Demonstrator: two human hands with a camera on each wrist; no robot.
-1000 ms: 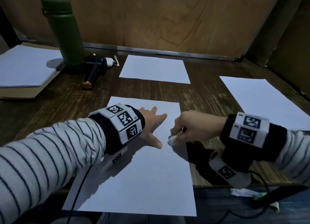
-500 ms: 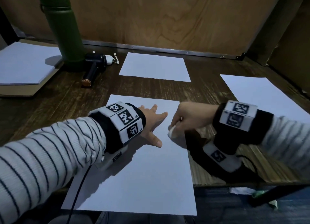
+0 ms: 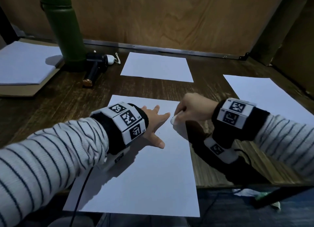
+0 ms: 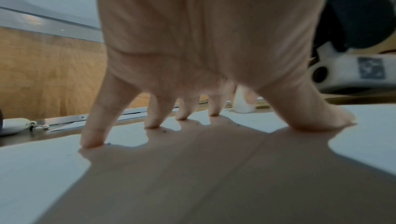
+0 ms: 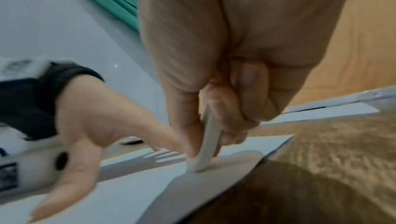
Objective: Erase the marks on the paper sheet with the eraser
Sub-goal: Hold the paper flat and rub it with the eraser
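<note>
The near paper sheet [image 3: 149, 172] lies on the dark wooden table, its front edge hanging past the table's edge. My left hand [image 3: 155, 123] lies on its upper part, fingers spread and straight, tips pressing the paper [image 4: 214, 168]. My right hand [image 3: 192, 107] pinches a white eraser [image 3: 174, 120] between thumb and fingers, its lower end touching the sheet near the right edge, just right of my left forefinger. In the right wrist view the eraser [image 5: 209, 143] stands almost upright on the paper [image 5: 133, 193]. Small dark crumbs lie by my left fingertips [image 4: 153, 122].
A second sheet [image 3: 157, 67] lies farther back, a third [image 3: 265, 96] at the right. A tall green bottle [image 3: 65, 29] stands back left beside a black handheld device [image 3: 95, 65] and a white pad on cardboard [image 3: 25, 63]. A wooden wall closes the back.
My right hand with the eraser has moved up the sheet, away from me, staying near the right edge. My left hand has stayed pressed on the paper.
</note>
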